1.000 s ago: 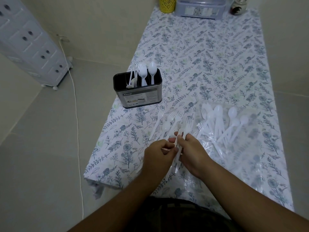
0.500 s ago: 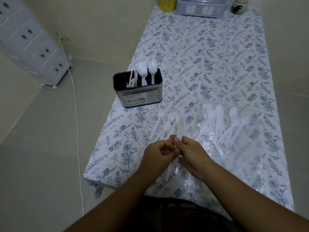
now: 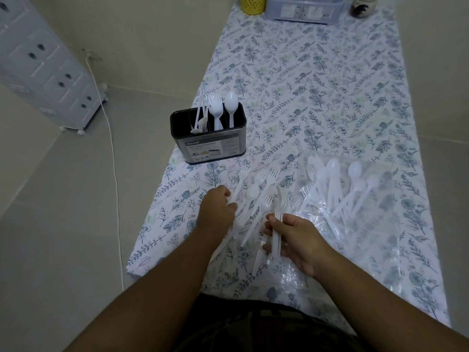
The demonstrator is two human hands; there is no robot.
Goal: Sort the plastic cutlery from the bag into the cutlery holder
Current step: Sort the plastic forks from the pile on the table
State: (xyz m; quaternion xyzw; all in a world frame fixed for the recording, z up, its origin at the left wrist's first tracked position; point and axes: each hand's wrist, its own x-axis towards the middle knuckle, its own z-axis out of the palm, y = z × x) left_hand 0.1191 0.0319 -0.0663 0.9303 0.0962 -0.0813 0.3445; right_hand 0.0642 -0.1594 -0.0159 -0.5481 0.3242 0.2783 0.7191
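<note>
A dark metal cutlery holder [image 3: 214,146] stands near the table's left edge, with white forks, a spoon and thin sticks upright in it. My right hand [image 3: 291,237] grips a small bundle of white plastic forks [image 3: 278,212], tines pointing away from me. My left hand [image 3: 218,208] reaches down onto the loose white forks and spoons [image 3: 256,194] scattered on the cloth, fingers curled over them; whether it holds one is hidden. A clear plastic bag [image 3: 355,194] with more spoons and forks lies to the right.
A floral tablecloth [image 3: 317,85] covers the table. At the far end stand a yellow cup [image 3: 252,5], a grey plastic container [image 3: 304,8] and a small jar [image 3: 361,7]. A white drawer unit [image 3: 43,67] and a cable [image 3: 111,158] are on the floor to the left.
My hands have separated. The right one keeps the bundle of forks and has drawn back to the right; the left has moved left and forward onto the loose cutlery.
</note>
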